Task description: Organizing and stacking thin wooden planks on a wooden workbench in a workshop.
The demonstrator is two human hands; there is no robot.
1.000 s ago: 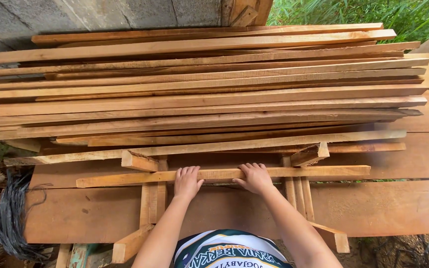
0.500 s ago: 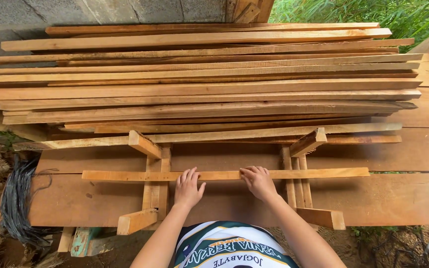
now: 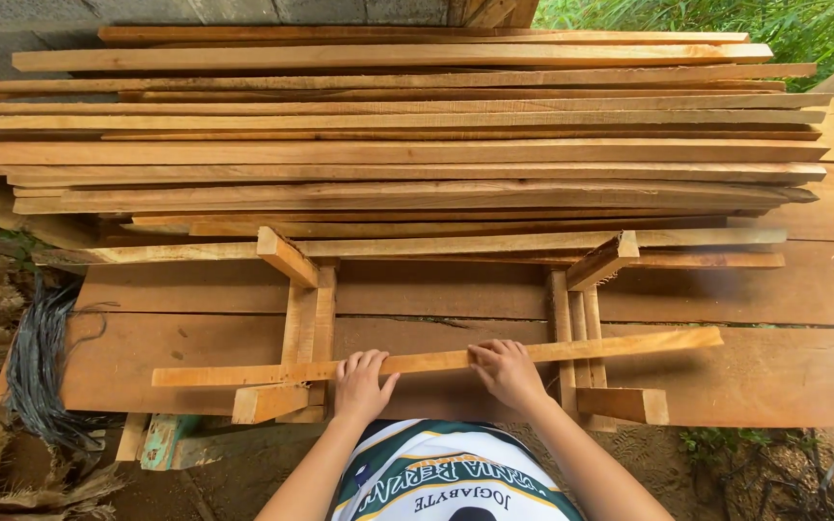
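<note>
Plank bench [image 3: 803,376] under stacked slats [image 3: 417,154]

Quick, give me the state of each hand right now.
Left hand: fingers curled over the long wooden slat, gripping it.
Right hand: fingers laid over the same slat, holding it.
</note>
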